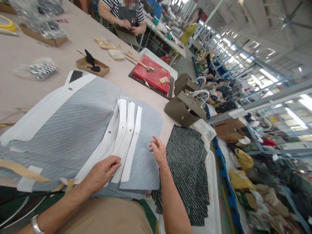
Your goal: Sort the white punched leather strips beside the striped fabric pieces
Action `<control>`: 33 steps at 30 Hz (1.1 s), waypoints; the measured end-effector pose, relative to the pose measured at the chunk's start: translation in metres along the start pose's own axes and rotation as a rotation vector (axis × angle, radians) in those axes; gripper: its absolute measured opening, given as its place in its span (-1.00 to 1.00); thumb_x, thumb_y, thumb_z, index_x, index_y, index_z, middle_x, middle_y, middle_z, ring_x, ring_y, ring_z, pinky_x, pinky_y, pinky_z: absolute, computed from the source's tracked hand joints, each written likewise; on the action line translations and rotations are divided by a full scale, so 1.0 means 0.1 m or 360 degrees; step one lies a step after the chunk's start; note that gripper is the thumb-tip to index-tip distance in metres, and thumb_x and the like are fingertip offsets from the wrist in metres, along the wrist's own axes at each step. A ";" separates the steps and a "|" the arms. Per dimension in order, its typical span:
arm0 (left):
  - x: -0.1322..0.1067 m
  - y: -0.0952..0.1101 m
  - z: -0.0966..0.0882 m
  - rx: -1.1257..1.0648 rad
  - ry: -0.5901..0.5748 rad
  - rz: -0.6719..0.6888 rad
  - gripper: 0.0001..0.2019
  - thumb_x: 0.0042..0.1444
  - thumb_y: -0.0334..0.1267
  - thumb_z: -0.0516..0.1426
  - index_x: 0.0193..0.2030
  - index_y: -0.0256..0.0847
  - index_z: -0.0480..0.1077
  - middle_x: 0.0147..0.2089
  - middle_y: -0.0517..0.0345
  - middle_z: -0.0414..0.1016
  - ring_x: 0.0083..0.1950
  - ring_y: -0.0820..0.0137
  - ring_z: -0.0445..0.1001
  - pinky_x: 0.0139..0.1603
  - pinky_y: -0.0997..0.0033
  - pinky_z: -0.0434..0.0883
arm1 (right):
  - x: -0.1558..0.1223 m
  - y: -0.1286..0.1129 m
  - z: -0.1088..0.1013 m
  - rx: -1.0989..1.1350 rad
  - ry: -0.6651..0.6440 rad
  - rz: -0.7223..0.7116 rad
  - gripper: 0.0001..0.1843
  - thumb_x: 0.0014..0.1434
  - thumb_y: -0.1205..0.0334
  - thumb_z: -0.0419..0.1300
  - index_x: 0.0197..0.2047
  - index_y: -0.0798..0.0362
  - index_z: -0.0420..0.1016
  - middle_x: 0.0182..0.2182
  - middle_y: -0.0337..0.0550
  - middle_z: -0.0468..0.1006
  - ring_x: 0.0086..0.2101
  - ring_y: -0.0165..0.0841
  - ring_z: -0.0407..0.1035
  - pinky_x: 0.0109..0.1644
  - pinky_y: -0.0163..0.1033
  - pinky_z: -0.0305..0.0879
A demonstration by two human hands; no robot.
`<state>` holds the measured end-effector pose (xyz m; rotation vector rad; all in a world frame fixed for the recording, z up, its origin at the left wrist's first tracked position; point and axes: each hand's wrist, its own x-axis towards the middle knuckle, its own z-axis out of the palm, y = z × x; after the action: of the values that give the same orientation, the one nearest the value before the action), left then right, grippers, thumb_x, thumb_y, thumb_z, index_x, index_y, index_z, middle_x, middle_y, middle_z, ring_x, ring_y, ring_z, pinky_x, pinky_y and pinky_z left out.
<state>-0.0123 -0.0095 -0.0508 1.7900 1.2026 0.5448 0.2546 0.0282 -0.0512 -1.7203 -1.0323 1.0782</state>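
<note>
My left hand (107, 167) rests over the lower part of several white strips, its fingers stretched to the right and nothing visible gripped. Those white strips (131, 143) are the edges of overlapping grey-blue lining pieces with fine light lines; small round metal snaps show on some of them. To the right, my right hand (159, 150) hovers by the right side of the top grey-blue lining piece (143, 162), fingers apart and holding nothing. Another stack of lining pieces (80, 113) with a white band and a snap lies fanned out at the left.
Dark patterned sheets (187, 175) are piled at the right. Beyond stand olive handbags (185, 109) and a red board (152, 73) carrying a hammer (148, 68). A small cardboard tray (103, 70) and bagged metal parts (42, 69) lie farther left. Across the table, a person works.
</note>
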 end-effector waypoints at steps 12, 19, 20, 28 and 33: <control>-0.13 0.02 0.31 0.0413 0.0039 0.0336 -0.73 0.32 -0.21 -0.05 -0.28 -0.14 0.44 0.01 0.00 0.58 0.00 0.21 0.54 0.03 0.15 0.49 | -0.14 -0.10 0.76 -0.0959 -0.0159 -0.0385 -0.12 0.04 0.09 0.36 0.34 0.15 0.10 0.14 0.15 0.37 0.15 -0.06 0.26 0.25 0.04 0.20; -0.12 -0.03 0.31 0.0455 -0.0051 0.0309 -0.77 0.29 -0.28 -0.01 -0.32 -0.15 0.44 0.06 0.00 0.57 0.00 0.17 0.49 0.00 0.10 0.46 | -0.05 -0.09 0.74 -0.1021 -0.0207 -0.0353 -0.21 0.08 0.32 0.20 0.36 0.21 0.06 0.08 0.15 0.40 0.06 -0.10 0.33 0.19 0.00 0.29; -0.12 -0.04 0.32 0.0461 -0.0058 0.0311 -0.77 0.29 -0.29 -0.01 -0.33 -0.15 0.44 0.06 0.00 0.57 0.00 0.17 0.49 0.00 0.11 0.46 | -0.05 -0.12 0.75 -0.1073 -0.0208 -0.0353 -0.20 0.07 0.35 0.18 0.36 0.24 0.04 0.08 0.19 0.40 0.07 -0.07 0.33 0.19 0.03 0.28; -0.11 -0.11 0.34 0.0468 -0.0110 0.0301 -0.77 0.28 -0.29 0.01 -0.33 -0.15 0.45 0.07 0.03 0.56 -0.01 0.17 0.48 -0.01 0.12 0.45 | -0.05 -0.32 0.90 -0.1200 -0.0205 -0.0203 -0.09 0.01 0.38 0.17 0.41 0.23 -0.07 0.02 0.26 0.41 -0.02 0.03 0.38 0.10 0.15 0.30; -0.10 -0.10 0.34 0.0469 -0.0071 0.0277 -0.79 0.28 -0.29 0.02 -0.31 -0.15 0.46 0.07 0.04 0.57 -0.01 0.18 0.49 0.00 0.12 0.45 | -0.03 -0.31 0.93 -0.1175 -0.0172 -0.0145 -0.04 -0.07 0.45 0.15 0.41 0.22 -0.06 0.00 0.26 0.42 -0.04 0.04 0.41 0.06 0.15 0.32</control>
<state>0.0037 -0.0319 -0.0759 2.1600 1.1488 0.4395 0.1607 0.0554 -0.0475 -2.1615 -1.7065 0.7778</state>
